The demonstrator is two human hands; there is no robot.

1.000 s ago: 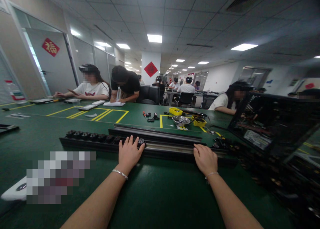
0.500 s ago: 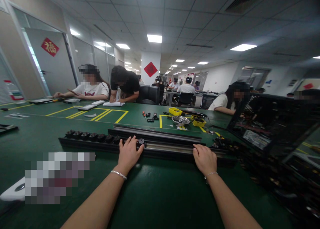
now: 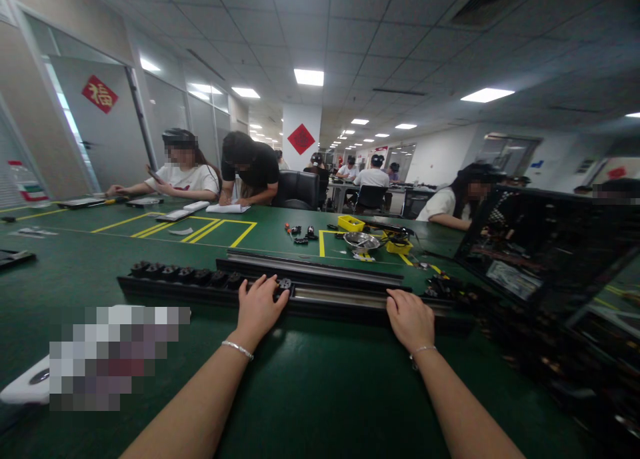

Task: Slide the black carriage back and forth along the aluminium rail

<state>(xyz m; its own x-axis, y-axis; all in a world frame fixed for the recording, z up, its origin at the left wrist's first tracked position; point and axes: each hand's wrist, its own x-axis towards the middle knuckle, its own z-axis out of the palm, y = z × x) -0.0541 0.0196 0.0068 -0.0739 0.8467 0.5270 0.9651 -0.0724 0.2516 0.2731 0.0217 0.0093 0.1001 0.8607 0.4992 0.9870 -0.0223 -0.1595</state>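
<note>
A long black rail (image 3: 340, 307) with a metallic inner channel lies across the table before me. Several black socket-like modules (image 3: 186, 277) sit in a row along its left part. My left hand (image 3: 260, 307) rests over the row with fingers spread, its thumb and forefinger beside the rightmost module (image 3: 285, 284). What lies under the palm is hidden. Further right, my right hand (image 3: 411, 320) grips the rail's edge, fingers together and bent over it. A second dark rail (image 3: 320, 267) lies parallel just behind.
Beyond the rails are a metal bowl (image 3: 361, 241), a yellow bin (image 3: 351, 223) and small black parts (image 3: 311, 233). A large black open-framed case (image 3: 540, 245) stands on the right. A white object (image 3: 30, 380), partly blurred, lies front left. Co-workers sit across the green table (image 3: 320, 392).
My left hand and the rightmost module have shifted very slightly to the right. My right hand stays in place. A co-worker at the far left has raised a hand with a dark flat object.
</note>
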